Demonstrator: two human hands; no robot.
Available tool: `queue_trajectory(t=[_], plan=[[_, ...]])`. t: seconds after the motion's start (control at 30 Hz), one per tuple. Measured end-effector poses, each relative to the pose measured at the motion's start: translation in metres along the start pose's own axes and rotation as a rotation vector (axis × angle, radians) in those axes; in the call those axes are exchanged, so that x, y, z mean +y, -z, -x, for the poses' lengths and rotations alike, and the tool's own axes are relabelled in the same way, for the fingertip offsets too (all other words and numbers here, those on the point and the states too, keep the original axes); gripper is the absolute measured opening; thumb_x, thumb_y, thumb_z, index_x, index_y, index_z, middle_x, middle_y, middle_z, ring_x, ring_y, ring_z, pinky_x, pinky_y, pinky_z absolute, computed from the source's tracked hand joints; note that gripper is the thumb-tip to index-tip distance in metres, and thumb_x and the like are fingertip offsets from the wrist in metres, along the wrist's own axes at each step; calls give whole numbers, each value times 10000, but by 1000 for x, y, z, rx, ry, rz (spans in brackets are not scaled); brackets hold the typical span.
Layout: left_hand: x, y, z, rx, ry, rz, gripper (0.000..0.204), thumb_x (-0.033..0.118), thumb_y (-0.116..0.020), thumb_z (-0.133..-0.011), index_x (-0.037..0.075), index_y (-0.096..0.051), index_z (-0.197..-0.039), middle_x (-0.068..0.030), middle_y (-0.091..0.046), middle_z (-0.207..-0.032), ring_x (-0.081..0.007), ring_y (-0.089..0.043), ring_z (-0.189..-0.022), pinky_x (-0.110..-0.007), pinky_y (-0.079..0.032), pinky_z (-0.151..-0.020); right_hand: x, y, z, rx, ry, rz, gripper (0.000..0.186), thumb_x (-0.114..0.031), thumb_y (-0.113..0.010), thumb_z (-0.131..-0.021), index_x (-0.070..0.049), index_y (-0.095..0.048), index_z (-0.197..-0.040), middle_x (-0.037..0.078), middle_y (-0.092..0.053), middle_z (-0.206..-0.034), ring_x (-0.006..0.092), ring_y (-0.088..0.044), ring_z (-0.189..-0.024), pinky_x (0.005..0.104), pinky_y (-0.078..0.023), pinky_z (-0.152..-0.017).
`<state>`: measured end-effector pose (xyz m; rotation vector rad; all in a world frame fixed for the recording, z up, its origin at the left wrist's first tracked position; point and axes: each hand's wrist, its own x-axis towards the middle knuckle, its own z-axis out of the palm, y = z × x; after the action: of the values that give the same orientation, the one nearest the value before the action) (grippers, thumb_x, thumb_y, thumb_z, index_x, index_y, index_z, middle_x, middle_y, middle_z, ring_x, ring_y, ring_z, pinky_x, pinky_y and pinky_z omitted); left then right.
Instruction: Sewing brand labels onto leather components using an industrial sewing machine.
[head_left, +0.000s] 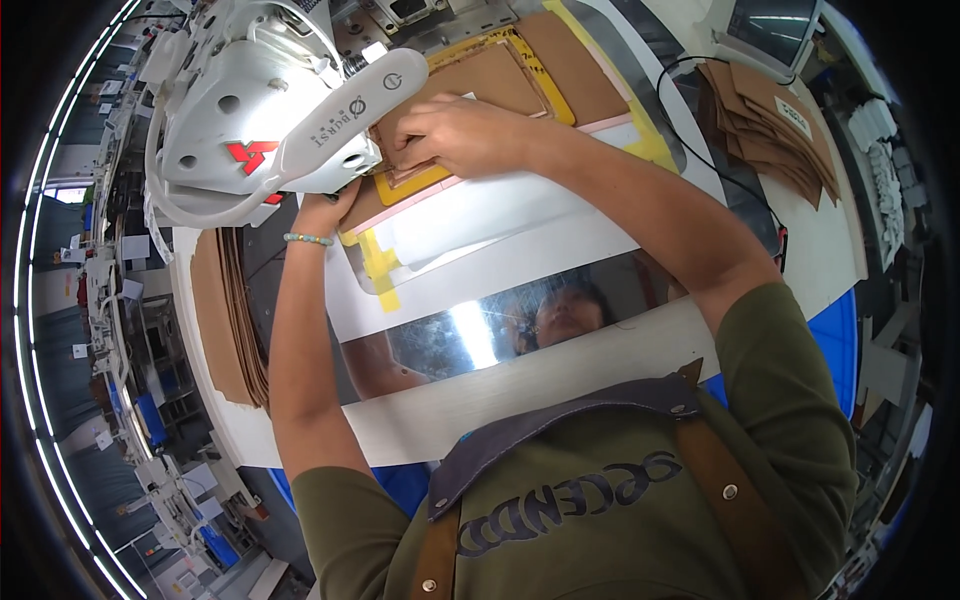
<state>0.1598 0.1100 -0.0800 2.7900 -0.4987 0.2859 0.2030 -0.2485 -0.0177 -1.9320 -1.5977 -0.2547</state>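
My right hand (462, 137) is over a flat brown panel (475, 80) set in a yellow template frame (560, 100). Its fingers are bent and closed together by the panel's near left part, close to the sewing machine head; what is between them I cannot make out. Below the white sewing machine head (225, 120), my left hand (328, 208) reaches in at the frame's left end, with its fingers hidden by the machine. Pink and yellow tape edges the clear template sheet (420, 262) around the frame, and another brown piece (580, 70) lies on its far right.
Stacked brown panels (228, 315) stand at the table's left, and more brown pieces (765, 130) lie at the right beside a black cable (690, 140). A screen (770, 30) is at the far right. A shiny metal plate (520, 325) runs along the near side.
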Motion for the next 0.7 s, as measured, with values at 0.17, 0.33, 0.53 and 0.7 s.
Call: queue_trajectory(t=[0.17,0.33,0.53,0.7], plan=[[7,-2,-2,-24,81,99,450,270,-785,-958,99,-690,-1362,-139,-718,-1359,-342,-657,-1295,-447,-518,-1101,5,1,1,-21,-16,45,295,-25,-668,-920,-147,-839,-1127,31,-708,-1237,230,-639,-1228,424,-479,-1075],[-6,4,-1,-24,-18,23,441,304,-773,-966,99,-702,-1349,-149,-723,-1356,-363,-656,-1292,-444,-532,-1082,-1,3,-13,-32,-8,81,297,-51,-676,-930,-180,-847,-1136,25,-710,-1245,231,-637,-1245,424,-474,-1089],[17,1,-4,-32,46,-13,441,319,-765,-971,96,-701,-1346,-156,-729,-1334,-370,-667,-1270,-451,-545,-1054,3,3,-2,-126,-65,126,391,-63,-612,-945,-233,-826,-1225,4,-688,-1263,222,-599,-1274,449,-456,-1101],[16,4,-2,-58,87,91,427,296,-759,-975,84,-698,-1341,-165,-734,-1317,-374,-686,-1236,-454,-556,-1035,-6,9,-6,-149,-141,73,311,-72,-652,-961,-212,-850,-1157,36,-720,-1288,232,-629,-1282,444,-469,-1110]])
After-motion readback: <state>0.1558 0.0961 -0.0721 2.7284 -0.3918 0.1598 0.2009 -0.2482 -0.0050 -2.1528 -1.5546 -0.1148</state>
